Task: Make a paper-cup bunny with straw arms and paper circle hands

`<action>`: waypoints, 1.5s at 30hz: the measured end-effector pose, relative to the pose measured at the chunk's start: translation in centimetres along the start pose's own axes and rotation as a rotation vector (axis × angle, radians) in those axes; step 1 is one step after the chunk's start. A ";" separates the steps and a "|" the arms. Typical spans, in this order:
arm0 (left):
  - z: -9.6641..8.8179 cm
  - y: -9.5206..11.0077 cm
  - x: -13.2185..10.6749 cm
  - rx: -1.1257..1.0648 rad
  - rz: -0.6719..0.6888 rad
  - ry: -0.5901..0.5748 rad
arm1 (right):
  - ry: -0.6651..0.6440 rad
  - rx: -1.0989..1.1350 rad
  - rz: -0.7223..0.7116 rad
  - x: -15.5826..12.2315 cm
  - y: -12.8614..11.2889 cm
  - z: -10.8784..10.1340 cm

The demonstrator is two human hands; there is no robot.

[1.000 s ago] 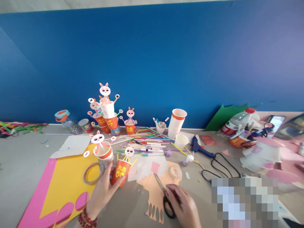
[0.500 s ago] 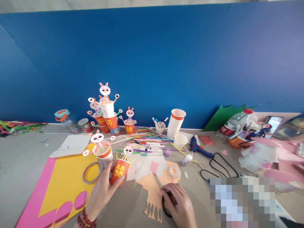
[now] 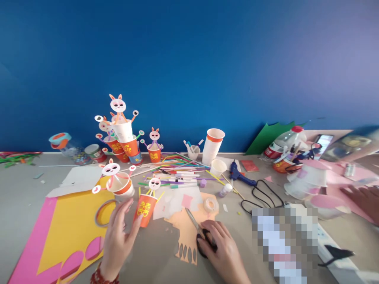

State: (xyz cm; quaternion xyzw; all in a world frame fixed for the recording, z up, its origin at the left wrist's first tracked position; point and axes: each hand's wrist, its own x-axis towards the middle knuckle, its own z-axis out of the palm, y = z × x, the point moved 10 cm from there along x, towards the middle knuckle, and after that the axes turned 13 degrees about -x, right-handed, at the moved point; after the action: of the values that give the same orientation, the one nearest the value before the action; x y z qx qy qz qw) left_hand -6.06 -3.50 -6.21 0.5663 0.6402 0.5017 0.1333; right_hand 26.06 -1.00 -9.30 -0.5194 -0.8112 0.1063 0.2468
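Observation:
My left hand (image 3: 120,232) is open, its fingers apart, beside a red paper cup (image 3: 145,209) with gold characters. The thumb tip overlaps the cup's left side; whether it touches is unclear. A paper rabbit head (image 3: 154,183) and yellow-green stems rise from this upright cup. My right hand (image 3: 222,244) is closed around the black handles of a pair of scissors (image 3: 193,219). Their blades point forward and left over a peach paper sheet (image 3: 177,221) with cut-outs along its near end. Left of the red cup stands another rabbit cup (image 3: 126,187), near a roll of tape (image 3: 99,219).
Several stacked rabbit cups (image 3: 128,146) stand at the back left. Pens and sticks (image 3: 174,171) lie mid-table. A blue glue gun (image 3: 241,175) with a black cord, a power strip (image 3: 334,252) and a co-worker's hand (image 3: 364,201) are on the right.
My left hand has loosened from the red cup, its fingers spreading. The view has shifted, so everything sits further left and mostly higher. A co-worker's hand has appeared at the right edge.

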 end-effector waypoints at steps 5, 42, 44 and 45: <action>2.3 4.3 -1.8 -0.121 0.200 -0.128 | -0.011 -0.068 -0.041 -0.3 -0.3 0.7; 16.1 9.2 -1.8 0.188 0.380 -0.765 | -0.082 -0.229 0.043 1.3 0.1 1.5; 17.5 9.1 -1.1 0.210 0.392 -0.724 | -0.074 -0.221 0.041 1.3 0.2 1.5; 18.2 8.9 -0.9 0.223 0.403 -0.710 | -0.072 -0.214 0.040 1.3 0.2 1.5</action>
State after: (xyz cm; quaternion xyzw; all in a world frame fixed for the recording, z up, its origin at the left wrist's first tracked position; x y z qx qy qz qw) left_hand 13.00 3.37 -7.88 0.8287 0.4815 0.2193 0.1828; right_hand 25.02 0.34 -10.28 -0.5547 -0.8158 0.0425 0.1582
